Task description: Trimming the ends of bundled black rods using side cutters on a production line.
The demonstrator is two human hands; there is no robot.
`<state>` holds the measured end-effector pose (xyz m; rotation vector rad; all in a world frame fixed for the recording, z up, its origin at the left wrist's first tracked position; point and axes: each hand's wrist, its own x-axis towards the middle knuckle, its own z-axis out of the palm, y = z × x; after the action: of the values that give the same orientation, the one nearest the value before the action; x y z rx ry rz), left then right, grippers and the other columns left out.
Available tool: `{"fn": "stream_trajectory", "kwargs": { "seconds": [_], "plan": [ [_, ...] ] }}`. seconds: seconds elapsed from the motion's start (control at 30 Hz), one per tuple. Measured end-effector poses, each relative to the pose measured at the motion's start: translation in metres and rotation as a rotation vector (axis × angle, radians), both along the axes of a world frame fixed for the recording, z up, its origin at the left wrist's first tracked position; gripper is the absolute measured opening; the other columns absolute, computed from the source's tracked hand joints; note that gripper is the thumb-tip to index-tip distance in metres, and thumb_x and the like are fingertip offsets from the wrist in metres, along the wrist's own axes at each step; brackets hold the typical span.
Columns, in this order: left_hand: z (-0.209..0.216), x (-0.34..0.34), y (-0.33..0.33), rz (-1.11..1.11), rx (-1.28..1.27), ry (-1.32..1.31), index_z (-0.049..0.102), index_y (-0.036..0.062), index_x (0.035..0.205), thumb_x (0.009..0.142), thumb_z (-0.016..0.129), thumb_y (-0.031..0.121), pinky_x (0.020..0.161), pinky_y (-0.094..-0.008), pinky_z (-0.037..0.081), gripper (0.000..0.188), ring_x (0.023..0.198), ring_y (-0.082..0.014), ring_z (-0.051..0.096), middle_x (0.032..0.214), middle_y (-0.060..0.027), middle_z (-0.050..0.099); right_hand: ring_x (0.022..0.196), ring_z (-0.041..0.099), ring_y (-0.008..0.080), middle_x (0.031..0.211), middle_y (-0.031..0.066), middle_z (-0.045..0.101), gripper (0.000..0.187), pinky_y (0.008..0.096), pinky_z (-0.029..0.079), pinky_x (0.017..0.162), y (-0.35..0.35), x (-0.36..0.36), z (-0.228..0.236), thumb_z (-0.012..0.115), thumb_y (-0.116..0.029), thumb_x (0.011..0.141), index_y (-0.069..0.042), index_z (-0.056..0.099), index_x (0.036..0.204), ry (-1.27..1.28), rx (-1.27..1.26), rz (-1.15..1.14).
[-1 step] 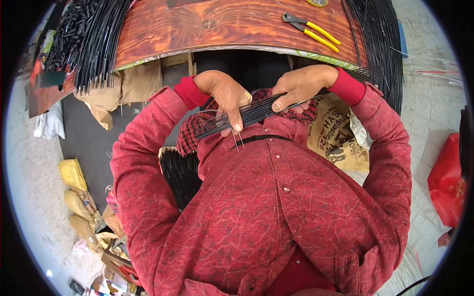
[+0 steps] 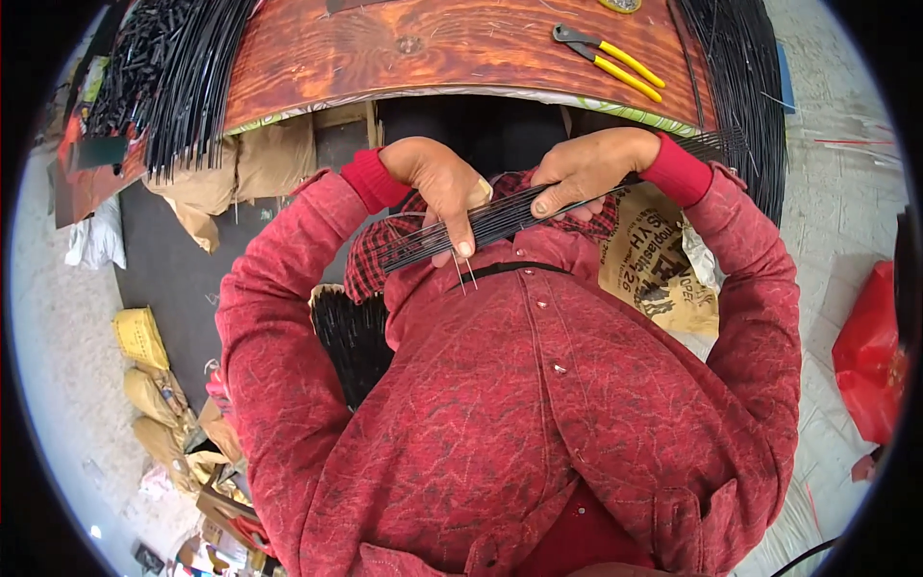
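Wooden worktop [image 2: 461,48] runs across the top, reddish and glossy, with yellow-handled pliers [image 2: 611,53] lying on it and heaps of black rods [image 2: 187,77] draped over its left and right ends. Concrete floor [image 2: 58,317] around, sacks [image 2: 144,337] at left, a red bag [image 2: 870,361] at right.

Bundle [image 2: 510,216] of thin black rods sits across the lap, just in front of the red shirt [image 2: 538,413], slanting up toward the right. Left hand [image 2: 442,188] is closed over its left part, fingers curled down, thumb underneath (not visible). Right hand [image 2: 591,168] clamps the middle-right part, fingers wrapped round.

Handling, judged: rods look light, thin, springy and smooth, so a loose bundle could fan out or slip lengthwise; two or three pale strands [image 2: 466,274] already hang below the left hand. Best held with both hands spread apart along the length, squeezing the whole bundle, as now.

Hard to tell: rod count, whether anything ties the bundle, rod material (wire or plastic). Right end merges with the black pile by the right sleeve. A printed sack [image 2: 663,260] and more black rods [image 2: 351,337] are partly hidden under the arms.
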<state>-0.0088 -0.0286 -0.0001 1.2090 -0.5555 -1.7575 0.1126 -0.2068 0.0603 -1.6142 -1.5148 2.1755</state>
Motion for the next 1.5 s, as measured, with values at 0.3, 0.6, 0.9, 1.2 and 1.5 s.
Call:
{"fn": "stream_trajectory", "kwargs": {
  "seconds": [0.3, 0.6, 0.9, 1.2, 1.5],
  "plan": [
    [-0.006, -0.007, -0.004, 0.008, 0.062, -0.121, 0.071, 0.0017, 0.103, 0.082, 0.074, 0.049, 0.068, -0.0266, 0.054, 0.052, 0.081, -0.0153, 0.070, 0.090, -0.0070, 0.074, 0.055, 0.056, 0.0120, 0.062, 0.0010, 0.057, 0.054, 0.0289, 0.046, 0.051, -0.005, -0.002, -0.013, 0.044, -0.053, 0.101, -0.004, 0.056, 0.079, 0.047, -0.056, -0.011],
    [-0.001, -0.007, 0.023, 0.252, 0.144, -0.325, 0.071, 0.0013, 0.101, 0.084, 0.073, 0.051, 0.065, -0.0246, 0.050, 0.053, 0.077, -0.0124, 0.065, 0.088, -0.0046, 0.074, 0.052, 0.053, 0.0111, 0.059, 0.0004, 0.055, 0.048, 0.0285, 0.044, 0.049, -0.006, -0.002, -0.009, 0.045, -0.045, 0.103, -0.005, 0.055, 0.077, -0.009, 0.016, -0.103],
    [0.096, -0.073, 0.030, 1.154, -0.093, -0.590, 0.064, -0.0017, 0.118, 0.095, 0.063, 0.013, 0.086, -0.0292, 0.053, 0.027, 0.098, -0.0157, 0.067, 0.108, -0.0118, 0.071, 0.052, 0.054, 0.0109, 0.061, 0.0010, 0.056, 0.047, 0.0280, 0.045, 0.050, -0.020, 0.010, -0.018, 0.046, -0.043, 0.102, -0.004, 0.058, 0.080, -0.085, 0.099, -0.304],
    [0.021, -0.120, -0.061, 1.692, -0.008, -0.240, 0.046, 0.0002, 0.137, 0.098, 0.060, 0.015, 0.085, -0.0303, 0.052, 0.043, 0.096, -0.0167, 0.064, 0.114, -0.0132, 0.067, 0.054, 0.053, 0.0093, 0.062, 0.0016, 0.056, 0.045, 0.0252, 0.045, 0.050, 0.000, 0.002, -0.011, 0.046, -0.043, 0.102, -0.003, 0.058, 0.084, -0.001, 0.283, -0.627],
    [0.059, -0.052, -0.036, 2.368, -0.263, -0.565, 0.038, -0.0016, 0.140, 0.105, 0.047, 0.026, 0.099, -0.0403, 0.048, 0.046, 0.114, -0.0260, 0.058, 0.126, -0.0190, 0.058, 0.053, 0.055, 0.0105, 0.063, 0.0030, 0.058, 0.040, 0.0275, 0.046, 0.050, 0.031, -0.030, 0.009, 0.048, -0.035, 0.101, -0.003, 0.061, 0.082, -0.028, 0.593, -0.740]
  ]
}}
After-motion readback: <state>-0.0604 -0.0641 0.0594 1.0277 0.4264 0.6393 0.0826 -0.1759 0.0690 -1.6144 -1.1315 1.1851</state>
